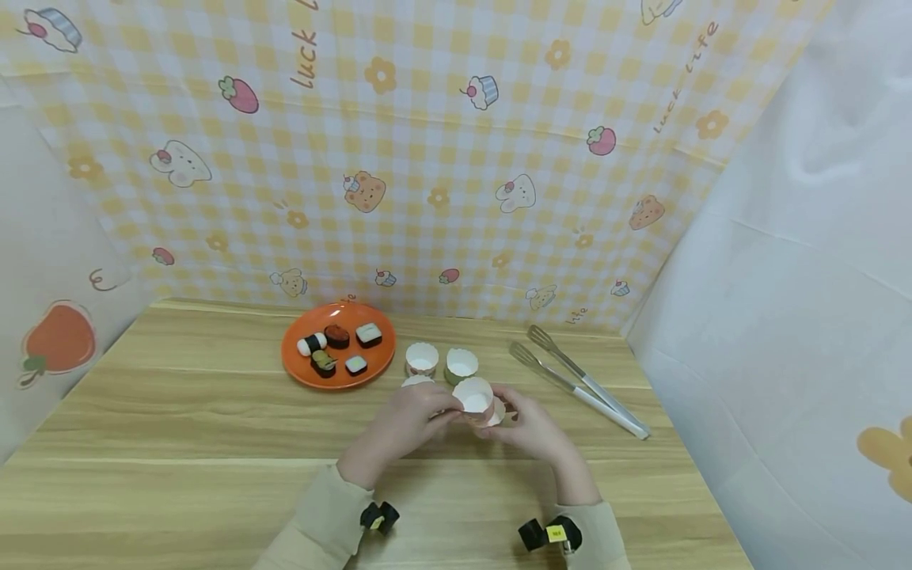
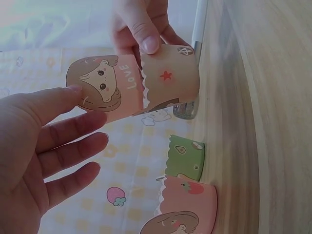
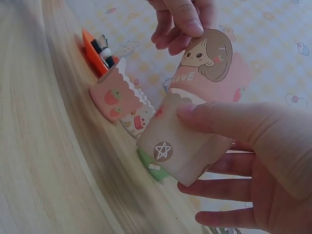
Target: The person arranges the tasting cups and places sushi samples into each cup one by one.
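My left hand (image 1: 413,416) pinches a pink paper baking cup (image 2: 102,87) printed with a girl's face and "LOVE". A beige baking cup (image 2: 170,75) with a red star is gripped by my right hand (image 1: 530,431), thumb on its side near the scalloped rim. The pink cup's lower end meets the beige cup's mouth, and both are held above the table. Just beyond the hands stand a green cup (image 1: 461,366), a white cup with a cake print (image 3: 136,121), and another pink cup (image 3: 114,95) with strawberries, partly hidden by my left hand in the head view.
An orange plate (image 1: 299,368) with several sushi pieces (image 1: 337,336) lies to the left at the back. Metal tongs (image 1: 591,388) with slotted ends lie at the right. A checked cloth (image 1: 427,158) hangs behind the wooden table (image 1: 178,412).
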`<state>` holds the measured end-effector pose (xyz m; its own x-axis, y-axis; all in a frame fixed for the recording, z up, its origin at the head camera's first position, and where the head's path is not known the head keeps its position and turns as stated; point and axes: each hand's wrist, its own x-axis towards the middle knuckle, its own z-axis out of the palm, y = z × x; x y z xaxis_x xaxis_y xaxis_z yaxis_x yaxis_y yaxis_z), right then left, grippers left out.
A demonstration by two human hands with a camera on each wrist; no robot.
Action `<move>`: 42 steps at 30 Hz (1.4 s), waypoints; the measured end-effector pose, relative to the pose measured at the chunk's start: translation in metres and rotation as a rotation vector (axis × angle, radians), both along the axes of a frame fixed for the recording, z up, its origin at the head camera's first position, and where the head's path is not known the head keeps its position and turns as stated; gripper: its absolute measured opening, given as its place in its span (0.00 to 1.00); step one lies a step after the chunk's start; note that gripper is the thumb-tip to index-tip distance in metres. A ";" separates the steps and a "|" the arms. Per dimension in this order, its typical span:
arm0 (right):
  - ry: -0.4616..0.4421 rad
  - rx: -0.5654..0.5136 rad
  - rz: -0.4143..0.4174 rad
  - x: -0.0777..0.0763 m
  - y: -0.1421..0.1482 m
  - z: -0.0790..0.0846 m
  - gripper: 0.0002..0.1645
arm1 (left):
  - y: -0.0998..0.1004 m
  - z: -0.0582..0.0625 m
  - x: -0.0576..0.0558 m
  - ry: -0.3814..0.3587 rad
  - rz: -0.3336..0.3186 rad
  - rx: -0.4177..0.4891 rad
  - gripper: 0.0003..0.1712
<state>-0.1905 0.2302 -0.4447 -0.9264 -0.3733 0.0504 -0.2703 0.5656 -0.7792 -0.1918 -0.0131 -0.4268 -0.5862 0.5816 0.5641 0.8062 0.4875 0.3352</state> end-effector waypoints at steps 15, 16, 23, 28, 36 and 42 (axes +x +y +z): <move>-0.041 0.028 -0.061 0.000 0.010 0.005 0.37 | -0.006 0.000 -0.002 -0.023 0.024 0.018 0.03; -0.041 0.035 -0.066 -0.003 0.013 0.000 0.38 | -0.006 0.000 -0.002 -0.027 0.029 0.018 0.03; -0.023 0.049 -0.080 -0.002 0.015 0.003 0.38 | -0.007 0.001 -0.002 -0.056 0.058 0.020 0.03; 0.002 0.030 -0.074 -0.002 0.018 0.002 0.37 | -0.006 0.000 -0.002 -0.071 0.068 0.003 0.03; -0.003 0.017 -0.078 -0.003 0.024 0.002 0.36 | -0.006 -0.005 -0.006 -0.052 0.074 0.009 0.04; -0.013 0.022 -0.127 -0.003 0.028 0.003 0.38 | -0.006 -0.005 -0.011 -0.064 0.077 0.007 0.04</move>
